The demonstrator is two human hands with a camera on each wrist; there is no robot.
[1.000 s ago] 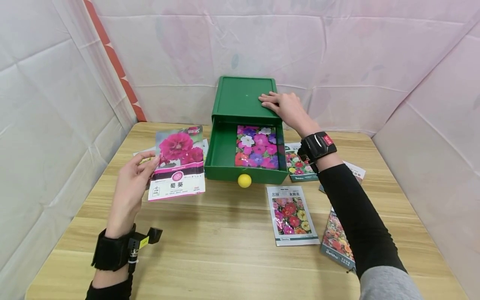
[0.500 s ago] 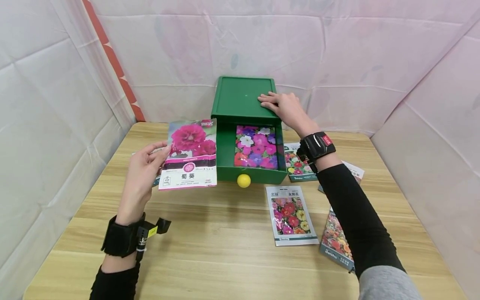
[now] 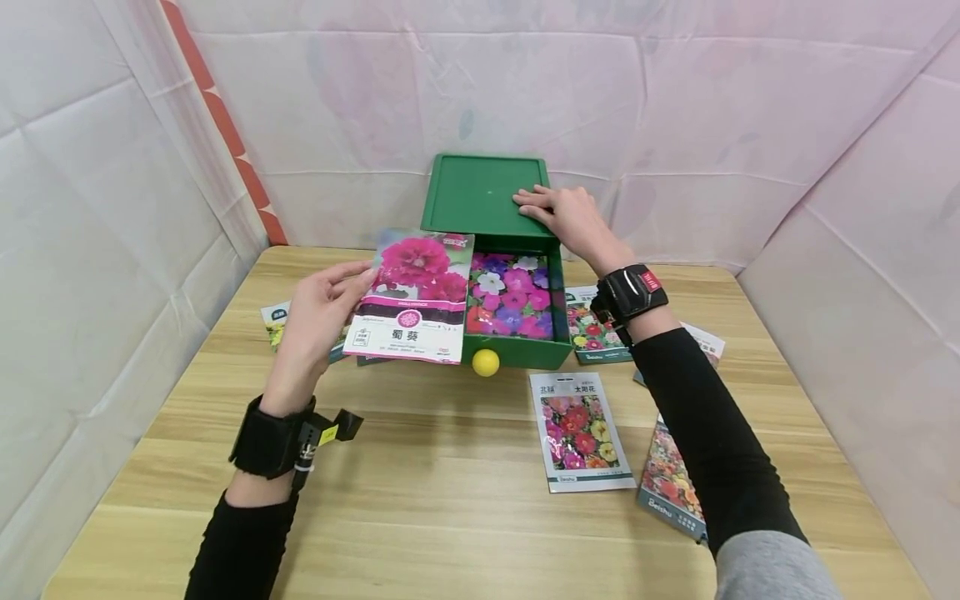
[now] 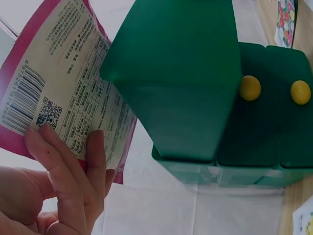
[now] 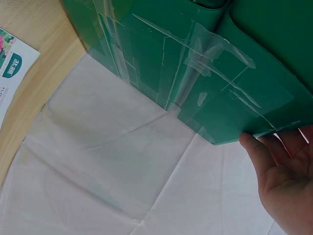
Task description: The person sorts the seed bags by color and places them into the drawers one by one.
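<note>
My left hand (image 3: pixel 318 321) pinches a pink-flower seed packet (image 3: pixel 416 296) by its left edge and holds it over the left part of the open top drawer (image 3: pixel 517 354) of a green drawer box (image 3: pixel 480 196). The left wrist view shows the packet's printed back (image 4: pixel 63 105) under my fingers (image 4: pixel 80 171). Inside the drawer lies a packet with mixed purple and pink flowers (image 3: pixel 513 296). A yellow knob (image 3: pixel 486 362) sits on the drawer front. My right hand (image 3: pixel 562 215) rests flat on the box's top, at its right front corner (image 5: pixel 286 169).
More seed packets lie on the wooden table (image 3: pixel 450 492): one (image 3: pixel 581 429) in front of the drawer, one (image 3: pixel 592 329) beside its right wall, others (image 3: pixel 671 483) under my right forearm, and some (image 3: pixel 277 321) behind my left hand. White sheeting walls the table in.
My left hand has carried the pink-flower packet to the right and away from me, from the table's left side to over the drawer's left part. The right hand has stayed on the box.
</note>
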